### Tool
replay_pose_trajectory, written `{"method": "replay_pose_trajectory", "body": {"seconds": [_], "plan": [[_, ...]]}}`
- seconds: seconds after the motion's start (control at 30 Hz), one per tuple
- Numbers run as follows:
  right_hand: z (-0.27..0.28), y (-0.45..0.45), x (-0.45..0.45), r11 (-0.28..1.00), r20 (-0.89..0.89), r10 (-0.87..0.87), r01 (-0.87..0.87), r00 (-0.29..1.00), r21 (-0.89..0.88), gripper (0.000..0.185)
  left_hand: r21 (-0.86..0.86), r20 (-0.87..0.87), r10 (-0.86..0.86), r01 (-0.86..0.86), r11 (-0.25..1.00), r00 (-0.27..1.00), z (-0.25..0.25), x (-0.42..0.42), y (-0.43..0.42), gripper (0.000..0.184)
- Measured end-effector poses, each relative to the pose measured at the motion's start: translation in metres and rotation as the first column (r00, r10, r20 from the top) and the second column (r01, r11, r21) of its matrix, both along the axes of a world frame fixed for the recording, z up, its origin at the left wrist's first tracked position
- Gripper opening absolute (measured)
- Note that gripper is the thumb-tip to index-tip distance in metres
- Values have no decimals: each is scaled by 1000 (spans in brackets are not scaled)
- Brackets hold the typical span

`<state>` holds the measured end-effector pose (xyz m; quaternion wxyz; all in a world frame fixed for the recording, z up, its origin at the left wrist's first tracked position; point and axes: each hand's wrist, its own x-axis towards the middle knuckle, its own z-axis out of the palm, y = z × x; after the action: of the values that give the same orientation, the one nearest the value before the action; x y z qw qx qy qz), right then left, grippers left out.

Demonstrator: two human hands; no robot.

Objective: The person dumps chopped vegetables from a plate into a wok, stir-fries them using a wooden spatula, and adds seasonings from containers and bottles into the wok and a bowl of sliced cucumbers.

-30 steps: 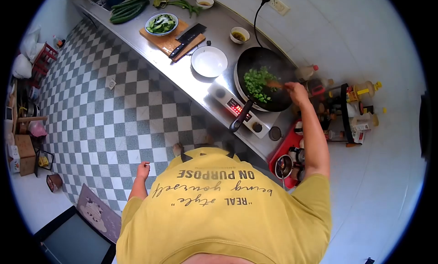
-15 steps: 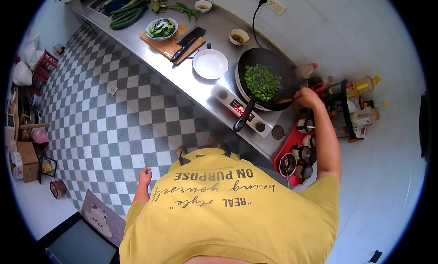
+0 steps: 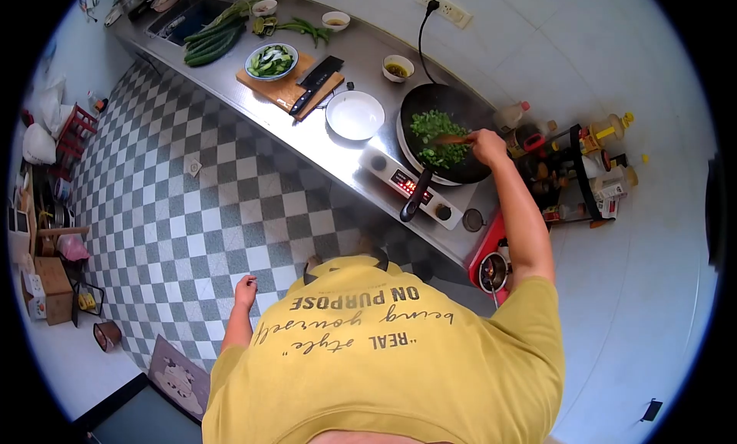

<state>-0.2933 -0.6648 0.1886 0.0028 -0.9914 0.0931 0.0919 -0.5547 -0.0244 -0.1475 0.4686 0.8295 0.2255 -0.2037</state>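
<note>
My right hand (image 3: 487,148) is closed on a wooden spatula (image 3: 451,139), whose blade lies among chopped green vegetables (image 3: 436,129) in a black pan (image 3: 470,114). The pan rests on a cooker (image 3: 411,187) with lit red digits, its handle pointing toward me. My left hand (image 3: 246,289) hangs over the floor beside my body, away from the counter; its fingers are small and partly curled, and nothing is seen in it. Left of the pan is an empty white plate (image 3: 355,115).
On the counter (image 3: 269,115) are a cutting board (image 3: 269,89) with a cleaver (image 3: 318,79) and a bowl of sliced cucumber (image 3: 272,61), whole cucumbers (image 3: 211,46) and a small sauce bowl (image 3: 398,68). Bottles and a rack (image 3: 587,175) stand right of the pan.
My right hand has moved back left over the pan with the spatula, which now lies across the greens, and the greens are more spread. My left hand still hangs low.
</note>
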Motion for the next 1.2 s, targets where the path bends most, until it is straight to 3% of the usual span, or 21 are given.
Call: {"method": "replay_pose_trajectory", "body": {"seconds": [0.03, 0.13, 0.27, 0.33, 0.47, 0.63, 0.73, 0.83, 0.93, 1.03, 1.07, 1.13, 1.2], "plan": [[-3, -10, 4, 997, 39, -45, 43, 998, 61, 25, 11, -14, -25, 25, 1000, 1000, 2, -1, -1, 23], [-26, -15, 8, 993, 205, -114, 113, 972, 13, 28, 37, -58, -93, 96, 995, 994, -4, -11, 9, 22], [-34, -11, -3, 957, 86, -290, 286, 953, 54, 26, 6, -72, -65, 66, 998, 995, -4, -22, 24, 21], [-31, -10, -10, 967, 115, -252, 247, 961, 54, 26, -17, -66, -33, 32, 999, 997, -12, -26, 38, 21], [-29, -5, -37, 974, 107, -218, 210, 970, 82, 25, 103, -94, -137, 147, 984, 986, 3, -27, 48, 22], [-43, -2, -61, 978, 72, -153, 140, 986, 155, 25, 98, -114, -166, 178, 979, 979, 0, -16, 42, 22], [-49, 0, -64, 956, 170, -171, 122, 971, 267, 25, 81, -140, -167, 180, 980, 976, 6, 4, 28, 23], [-36, -6, -79, 984, 252, -156, 126, 955, 128, 23, 65, -94, -188, 194, 979, 978, -4, 26, 10, 24], [-40, -15, -96, 990, 201, -130, 117, 971, 79, 22, 16, -61, -212, 213, 977, 975, -6, 41, -17, 24], [-35, -21, -100, 998, 10, -54, 54, 998, 25, 28, -20, -79, -225, 224, 974, 971, -7, 55, -46, 24], [-36, -32, -102, 997, -23, 45, -44, 999, 59, 35, -20, -95, -229, 228, 974, 969, -4, 54, -57, 24], [-25, -49, -100, 993, 58, 74, -79, 996, 89, 39, -20, -90, -220, 219, 975, 971, 13, 57, -79, 22], [-35, -95, -74, 941, 187, -85, 17, 979, 337, 37, -33, -82, -169, 167, 985, 982, 19, 58, -98, 22]]}}
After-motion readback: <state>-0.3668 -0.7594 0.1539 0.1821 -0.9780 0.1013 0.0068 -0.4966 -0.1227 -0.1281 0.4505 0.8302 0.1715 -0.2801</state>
